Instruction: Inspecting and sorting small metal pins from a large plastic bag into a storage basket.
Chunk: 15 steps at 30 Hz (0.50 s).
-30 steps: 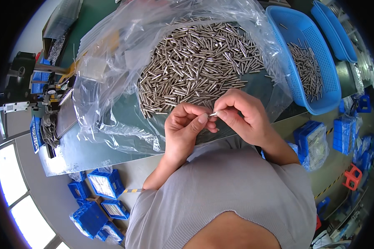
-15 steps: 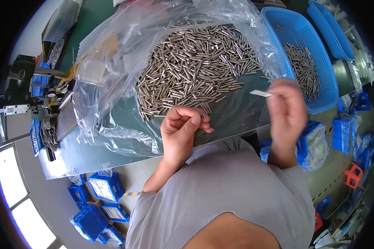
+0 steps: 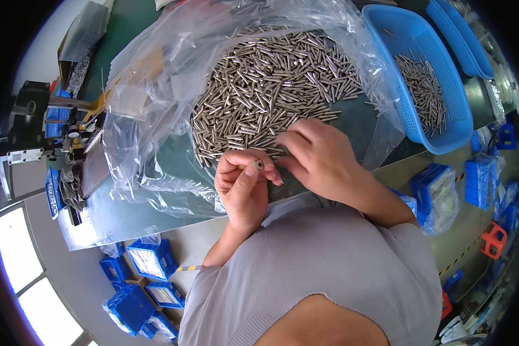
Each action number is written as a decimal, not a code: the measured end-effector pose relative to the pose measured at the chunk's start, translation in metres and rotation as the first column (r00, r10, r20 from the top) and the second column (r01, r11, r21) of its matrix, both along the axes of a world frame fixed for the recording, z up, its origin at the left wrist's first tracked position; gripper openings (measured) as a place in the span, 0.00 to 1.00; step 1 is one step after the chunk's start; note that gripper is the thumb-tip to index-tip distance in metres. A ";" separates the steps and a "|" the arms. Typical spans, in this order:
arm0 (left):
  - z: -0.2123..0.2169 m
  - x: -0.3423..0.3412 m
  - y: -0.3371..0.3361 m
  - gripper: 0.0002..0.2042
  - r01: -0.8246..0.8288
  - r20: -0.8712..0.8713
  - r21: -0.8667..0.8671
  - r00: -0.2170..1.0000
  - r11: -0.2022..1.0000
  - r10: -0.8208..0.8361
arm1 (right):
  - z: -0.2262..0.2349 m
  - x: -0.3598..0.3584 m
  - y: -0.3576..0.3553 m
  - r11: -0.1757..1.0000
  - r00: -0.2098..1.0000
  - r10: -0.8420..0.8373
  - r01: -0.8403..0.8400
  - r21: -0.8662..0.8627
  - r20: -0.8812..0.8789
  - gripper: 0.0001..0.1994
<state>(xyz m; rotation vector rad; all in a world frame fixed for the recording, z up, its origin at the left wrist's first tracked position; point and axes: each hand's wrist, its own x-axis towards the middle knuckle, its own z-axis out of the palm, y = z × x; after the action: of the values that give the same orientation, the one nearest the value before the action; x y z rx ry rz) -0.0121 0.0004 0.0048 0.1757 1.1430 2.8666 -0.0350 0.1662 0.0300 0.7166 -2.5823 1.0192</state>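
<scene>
My left hand (image 3: 240,185) is closed, pinching a small round piece with a dark hole (image 3: 260,165) between thumb and index finger. Its other fingers curl in below the near edge of a heap of short metal pins (image 3: 271,86). Just to the right, my right hand (image 3: 322,154) is bent toward the left one, with fingers curled and slightly blurred; what they hold is hidden. The pins lie heaped on a clear plastic bag (image 3: 150,109) spread over the green table (image 3: 121,216).
At the right stands a blue perforated basket (image 3: 459,118) holding more pins, with another blue basket (image 3: 464,43) behind it. A bench fixture (image 3: 32,109) is at the left. Blue crates (image 3: 150,259) and a red stool (image 3: 493,242) are on the floor.
My right hand has swung left from beside the blue basket to my left hand. The pale flat strip at its fingertips no longer shows. The left hand has shifted slightly left, turning the round piece's hole into view.
</scene>
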 end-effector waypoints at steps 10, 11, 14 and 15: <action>0.000 0.001 -0.003 0.02 0.038 0.025 0.007 0.999 0.999 -0.039 | -0.013 -0.003 0.013 0.975 0.990 -0.067 0.091 0.203 -0.123 0.04; 0.001 0.001 -0.003 0.02 0.034 0.025 0.011 0.999 0.999 -0.034 | -0.012 -0.003 0.017 0.975 0.990 -0.061 0.086 0.206 -0.123 0.04; 0.002 0.001 -0.002 0.02 0.057 0.043 -0.047 0.998 0.997 -0.055 | -0.006 -0.002 0.026 0.978 0.994 -0.095 0.102 0.183 -0.050 0.10; 0.002 0.001 -0.001 0.02 0.061 0.045 -0.050 0.997 0.997 -0.058 | -0.003 -0.002 0.027 0.978 0.994 -0.092 0.100 0.185 -0.051 0.10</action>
<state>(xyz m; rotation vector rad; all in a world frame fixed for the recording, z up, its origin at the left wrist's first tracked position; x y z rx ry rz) -0.0113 -0.0008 0.0072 0.1426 1.1815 2.7725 -0.0368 0.1930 0.0270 0.6428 -2.6714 0.7312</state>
